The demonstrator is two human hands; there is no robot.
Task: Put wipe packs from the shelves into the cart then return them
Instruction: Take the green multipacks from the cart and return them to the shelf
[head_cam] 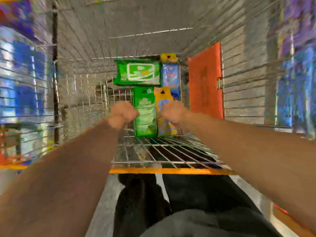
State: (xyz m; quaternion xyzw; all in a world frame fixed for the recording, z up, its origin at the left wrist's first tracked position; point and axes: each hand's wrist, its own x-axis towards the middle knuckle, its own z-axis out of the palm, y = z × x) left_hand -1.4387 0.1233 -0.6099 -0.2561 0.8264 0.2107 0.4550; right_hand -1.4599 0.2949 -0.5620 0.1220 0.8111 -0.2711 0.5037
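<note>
I look down into a wire cart (153, 154) through a blurred frame. Several wipe packs lie on its floor. A green pack (145, 112) and a yellow and blue pack (165, 113) lie side by side nearest me. Behind them are a wider green pack (138, 72) and a blue pack (171, 76), with another yellow pack (168, 57) at the far end. My left hand (122, 114) is at the left edge of the near green pack, fingers curled. My right hand (172, 112) is on the yellow and blue pack, fingers curled. The blur hides whether either hand grips.
An orange panel (206, 82) hangs on the cart's right wall. An orange bar (162, 171) edges the cart's near end. Shelves of blue and purple packs (294, 82) blur past on the right, blue ones (25, 79) on the left. My dark clothing fills the bottom.
</note>
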